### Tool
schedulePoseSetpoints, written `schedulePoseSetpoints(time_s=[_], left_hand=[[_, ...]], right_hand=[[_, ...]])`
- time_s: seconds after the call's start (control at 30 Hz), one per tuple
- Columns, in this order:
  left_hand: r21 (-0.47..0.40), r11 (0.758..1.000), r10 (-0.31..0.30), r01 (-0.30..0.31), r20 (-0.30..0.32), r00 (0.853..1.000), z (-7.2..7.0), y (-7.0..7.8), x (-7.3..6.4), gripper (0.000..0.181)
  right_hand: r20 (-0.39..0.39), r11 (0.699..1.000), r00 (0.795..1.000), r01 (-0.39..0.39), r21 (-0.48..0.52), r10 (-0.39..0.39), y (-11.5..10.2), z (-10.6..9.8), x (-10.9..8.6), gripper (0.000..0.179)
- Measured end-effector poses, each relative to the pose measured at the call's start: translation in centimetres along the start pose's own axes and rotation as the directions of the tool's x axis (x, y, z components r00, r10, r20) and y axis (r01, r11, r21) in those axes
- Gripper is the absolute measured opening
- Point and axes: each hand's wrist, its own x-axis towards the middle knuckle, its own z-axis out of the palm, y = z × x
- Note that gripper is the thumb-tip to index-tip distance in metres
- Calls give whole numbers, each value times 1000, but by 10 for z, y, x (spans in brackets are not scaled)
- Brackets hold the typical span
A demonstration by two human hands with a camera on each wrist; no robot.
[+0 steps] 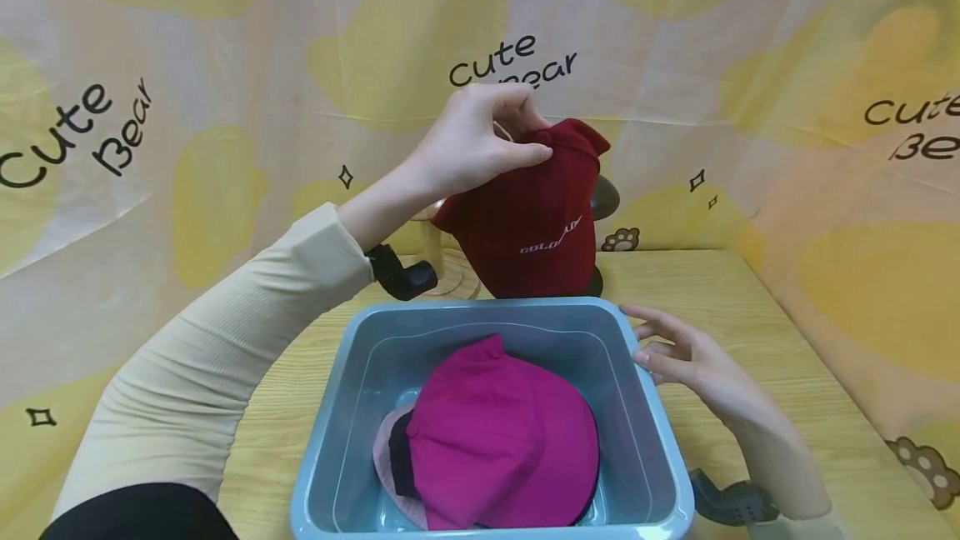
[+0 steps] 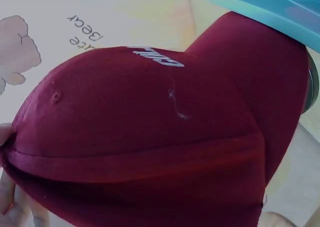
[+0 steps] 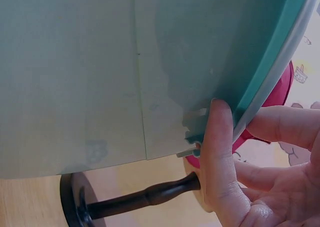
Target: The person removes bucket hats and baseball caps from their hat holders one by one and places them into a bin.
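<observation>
My left hand [image 1: 487, 136] pinches the crown of a dark red baseball cap [image 1: 525, 223] between thumb and fingers. The cap, with white lettering, hangs above the far rim of a light blue plastic bin [image 1: 487, 307], and its lower edge is hidden behind that rim. At the bin's far right corner, my right hand [image 1: 675, 357] holds the rim, with one digit against the outer wall in the right wrist view. Inside the bin lies a magenta cap [image 1: 502, 432], partly covering a pale pink cap [image 1: 386, 457] with a dark part.
Behind the bin, a light wooden stand [image 1: 432, 248] and a black stand [image 1: 604, 198] are partly hidden by the red cap. The black stand's post [image 3: 150, 194] shows in the right wrist view. A patterned cloth [image 1: 300, 65] hangs behind the wooden table [image 1: 720, 298].
</observation>
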Motion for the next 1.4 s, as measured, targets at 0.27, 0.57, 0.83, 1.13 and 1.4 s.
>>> schedulePoseSetpoints(time_s=[0.27,0.57,0.83,1.13,1.4], left_hand=[[18,999,27,-27,-18,999,-5,15,-9,13],[-13,994,106,-108,-88,990,-9,29,-20,10],[-87,992,87,-92,-63,994,-7,40,-33,10],[-100,991,85,-83,7,996,1,46,-50,11],[-171,985,-5,12,37,999,4,50,-66,16]], right_hand=[[8,1000,1000,7,17,-7,2,1,-2,52],[-2,1000,1000,-23,-9,23,4,2,-3,52],[-6,1000,1000,0,11,0,2,2,-2,52],[11,1000,1000,-16,10,16,2,0,0,53],[-3,1000,1000,-20,-19,20,0,1,1,52]])
